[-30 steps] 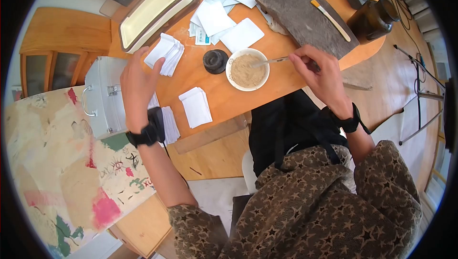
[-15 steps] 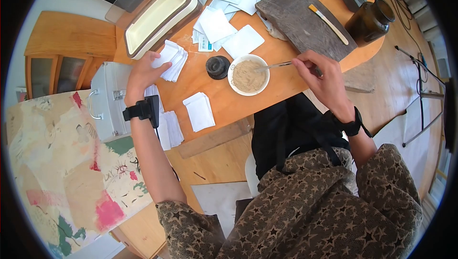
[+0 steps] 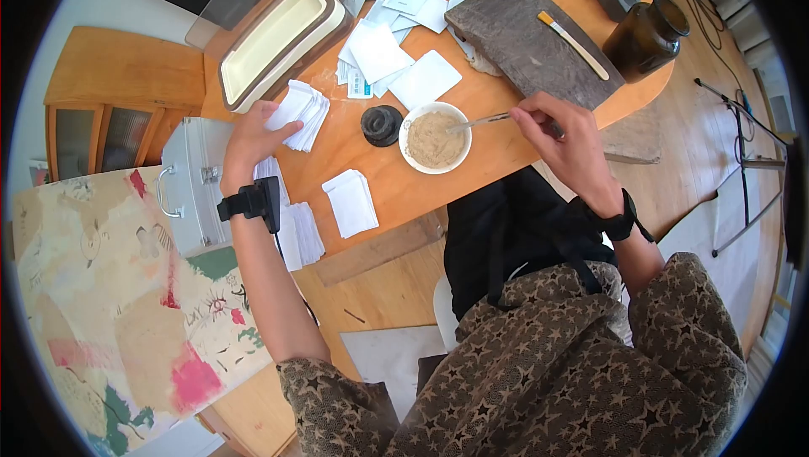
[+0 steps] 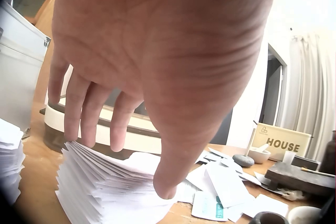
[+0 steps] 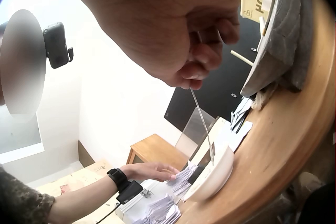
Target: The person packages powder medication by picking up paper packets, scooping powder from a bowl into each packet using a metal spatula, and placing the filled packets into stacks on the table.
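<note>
My left hand (image 3: 257,133) rests on a fanned stack of white paper packets (image 3: 302,112) at the table's left edge. In the left wrist view its straight fingers (image 4: 79,113) and thumb tip touch the top of that stack (image 4: 105,187); nothing is lifted. My right hand (image 3: 552,124) pinches the handle of a thin metal spoon (image 3: 480,119). The spoon's tip lies in a white bowl (image 3: 434,138) filled with beige powder. The right wrist view shows the pinching fingertips (image 5: 194,71), the spoon (image 5: 201,121) slanting down into the bowl (image 5: 218,174), and the left hand (image 5: 152,170) far off.
A black round lid (image 3: 381,124) sits beside the bowl, a smaller packet pile (image 3: 351,202) nearer me. Behind are a cream tray (image 3: 282,32), loose packets (image 3: 396,27), a dark slab (image 3: 522,19) bearing a brush (image 3: 573,44), and a brown jar (image 3: 645,32). A metal case (image 3: 194,175) stands left of the table.
My left hand has moved forward from above the table edge and come down onto the fanned packet stack. The right hand still holds the spoon in the bowl.
</note>
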`<state>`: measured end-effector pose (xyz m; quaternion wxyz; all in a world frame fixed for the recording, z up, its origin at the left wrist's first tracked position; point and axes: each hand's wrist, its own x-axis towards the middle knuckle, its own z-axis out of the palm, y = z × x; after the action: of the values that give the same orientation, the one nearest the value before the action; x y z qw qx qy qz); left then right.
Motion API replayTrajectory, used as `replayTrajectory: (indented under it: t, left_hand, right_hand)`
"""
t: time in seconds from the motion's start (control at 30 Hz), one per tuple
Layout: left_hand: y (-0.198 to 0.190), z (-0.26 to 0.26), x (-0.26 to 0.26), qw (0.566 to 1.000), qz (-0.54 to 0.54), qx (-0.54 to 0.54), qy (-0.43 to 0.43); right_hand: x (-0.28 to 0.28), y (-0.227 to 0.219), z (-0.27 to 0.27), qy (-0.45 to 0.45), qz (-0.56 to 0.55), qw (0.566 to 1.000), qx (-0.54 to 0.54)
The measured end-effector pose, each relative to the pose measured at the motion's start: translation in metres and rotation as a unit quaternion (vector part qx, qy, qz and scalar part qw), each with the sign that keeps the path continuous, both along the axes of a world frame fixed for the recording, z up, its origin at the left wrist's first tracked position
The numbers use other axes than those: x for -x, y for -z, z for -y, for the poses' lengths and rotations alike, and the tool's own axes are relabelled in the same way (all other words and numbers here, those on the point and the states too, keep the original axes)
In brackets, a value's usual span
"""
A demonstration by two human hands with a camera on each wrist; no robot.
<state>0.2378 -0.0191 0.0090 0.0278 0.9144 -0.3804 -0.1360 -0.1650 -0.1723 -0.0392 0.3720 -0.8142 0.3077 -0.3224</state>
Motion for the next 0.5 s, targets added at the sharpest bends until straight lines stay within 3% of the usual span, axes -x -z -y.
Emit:
replayTrajectory:
  t: [0.17,0.5]
  left_hand:
    - [-0.0054,0.0036,0.0063,0.999,-0.029,-0.006,-0.041]
    - [-0.0042,-0.0025,-0.0008,0.998,-0.047,0.028,-0.022]
  right_hand:
    - [-0.0001,0.0007,0.0007,-0.006,0.008,1.000,-0.006]
    - [0.0003,0.0026,0.0007,-0.005,0.006,1.000,-0.005]
